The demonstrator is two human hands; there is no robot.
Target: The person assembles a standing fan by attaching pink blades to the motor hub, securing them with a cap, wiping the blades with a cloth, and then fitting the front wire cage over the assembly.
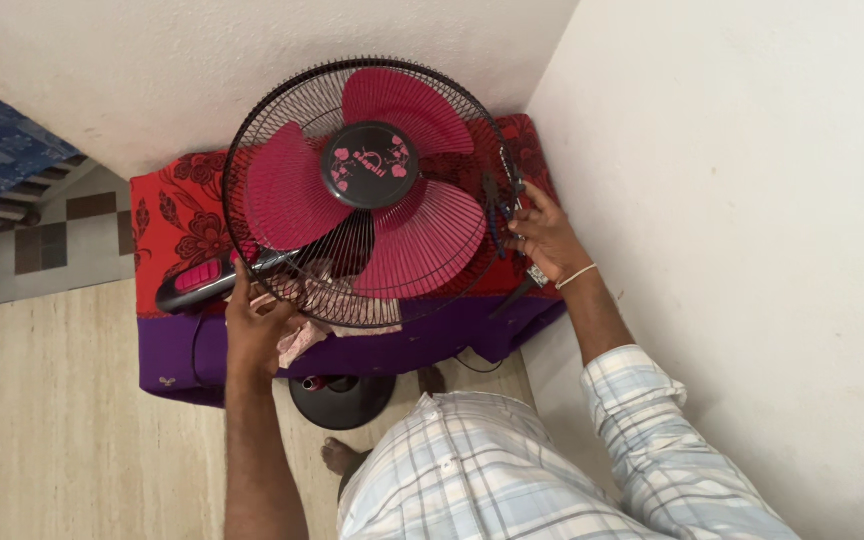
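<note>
- as the left hand (pixel 257 330) grips the lower rim of the fan guard (pixel 282 130), fingers closed on wire & a pink cloth (pixel 297 340), the red-bladed fan (pixel 367 190) leans over a red-and-purple bed (pixel 167 215).
- centre: keep the guard steady, base (pixel 342 400) on the floor.
- right hand (pixel 542 240), clamped on dark pliers (pixel 500 215) at the guard's right edge; best worked w/ small, square nips.

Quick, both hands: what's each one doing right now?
Left hand: gripping the lower rim of the fan guard.
Right hand: closed on dark pliers at the guard's right edge.
</note>
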